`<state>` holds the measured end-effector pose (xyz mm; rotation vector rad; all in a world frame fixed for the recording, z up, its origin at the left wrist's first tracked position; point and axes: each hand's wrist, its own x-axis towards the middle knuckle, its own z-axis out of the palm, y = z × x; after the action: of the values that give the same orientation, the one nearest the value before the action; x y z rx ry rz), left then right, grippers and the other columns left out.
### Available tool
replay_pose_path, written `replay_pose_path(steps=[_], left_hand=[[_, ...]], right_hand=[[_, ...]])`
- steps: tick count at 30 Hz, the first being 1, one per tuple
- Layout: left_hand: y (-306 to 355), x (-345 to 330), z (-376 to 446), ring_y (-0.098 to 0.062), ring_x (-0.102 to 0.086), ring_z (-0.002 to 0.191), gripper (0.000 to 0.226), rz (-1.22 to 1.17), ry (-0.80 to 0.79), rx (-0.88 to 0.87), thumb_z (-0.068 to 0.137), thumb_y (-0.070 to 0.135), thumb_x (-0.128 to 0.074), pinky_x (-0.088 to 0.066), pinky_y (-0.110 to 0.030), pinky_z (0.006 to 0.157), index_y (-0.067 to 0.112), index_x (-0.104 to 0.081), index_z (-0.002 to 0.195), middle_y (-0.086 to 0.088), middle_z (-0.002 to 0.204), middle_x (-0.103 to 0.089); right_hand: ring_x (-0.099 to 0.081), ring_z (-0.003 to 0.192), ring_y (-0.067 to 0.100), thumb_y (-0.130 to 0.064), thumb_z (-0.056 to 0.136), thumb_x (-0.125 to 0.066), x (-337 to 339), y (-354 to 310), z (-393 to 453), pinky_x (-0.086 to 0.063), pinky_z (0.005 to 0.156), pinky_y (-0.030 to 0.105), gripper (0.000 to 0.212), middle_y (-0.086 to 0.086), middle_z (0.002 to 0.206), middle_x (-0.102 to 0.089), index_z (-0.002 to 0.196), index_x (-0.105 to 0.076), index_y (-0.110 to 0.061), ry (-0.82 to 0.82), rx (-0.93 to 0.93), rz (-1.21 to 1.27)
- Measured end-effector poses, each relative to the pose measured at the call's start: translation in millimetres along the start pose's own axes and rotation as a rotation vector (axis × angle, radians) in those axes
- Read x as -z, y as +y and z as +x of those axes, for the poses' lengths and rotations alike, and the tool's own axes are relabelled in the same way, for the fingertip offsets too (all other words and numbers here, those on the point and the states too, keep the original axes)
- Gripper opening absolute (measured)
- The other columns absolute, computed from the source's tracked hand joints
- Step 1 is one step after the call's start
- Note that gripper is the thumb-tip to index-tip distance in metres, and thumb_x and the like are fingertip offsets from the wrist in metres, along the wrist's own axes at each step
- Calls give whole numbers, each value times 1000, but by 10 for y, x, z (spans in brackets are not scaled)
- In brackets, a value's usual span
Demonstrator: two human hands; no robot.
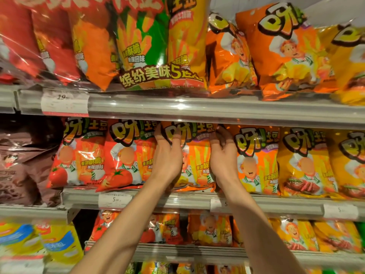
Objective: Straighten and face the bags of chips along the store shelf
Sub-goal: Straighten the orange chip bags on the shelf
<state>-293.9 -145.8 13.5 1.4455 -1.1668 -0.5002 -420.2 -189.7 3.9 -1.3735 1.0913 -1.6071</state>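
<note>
An orange chip bag [197,153] stands upright in the middle shelf's row, between a red tomato bag [126,155] and another orange bag [256,161]. My left hand [167,155] grips its left edge, with the fingers curled over the upper left part of the bag. On its right edge lies my right hand [222,157], whose fingers curl in behind the bag. Both forearms reach up from the bottom of the view.
The middle shelf rail [177,200] carries price tags. Yellow bags [304,161] stand further right and a brown bag [25,161] at the left. The top shelf [197,107] holds large multipacks and orange bags. More bags fill the shelf below [207,230].
</note>
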Motion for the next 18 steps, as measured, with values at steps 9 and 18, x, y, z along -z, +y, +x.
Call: replay_pose_path(steps=[9,18], left_hand=[[-117,-82,193,-22,-61,89,46,-58,120,14,106,43,-37,-46,-37,78,5,-45,133,7,85,-54],[-136,11,89,-29,-37,142,74,-30,-155,104,104,47,-39,-31,-31,104,16,-1,159,-13,158,-33]], right_hand=[[-57,101,16,-47,105,-36,22,-53,-97,-36,86,28,51,3,122,-60,145,-44,-16,-54,-72,-229],[-37,141,31,-54,102,-32,60,-35,-150,-31,107,37,68,12,156,-37,156,-17,-15,-195,-159,-393]])
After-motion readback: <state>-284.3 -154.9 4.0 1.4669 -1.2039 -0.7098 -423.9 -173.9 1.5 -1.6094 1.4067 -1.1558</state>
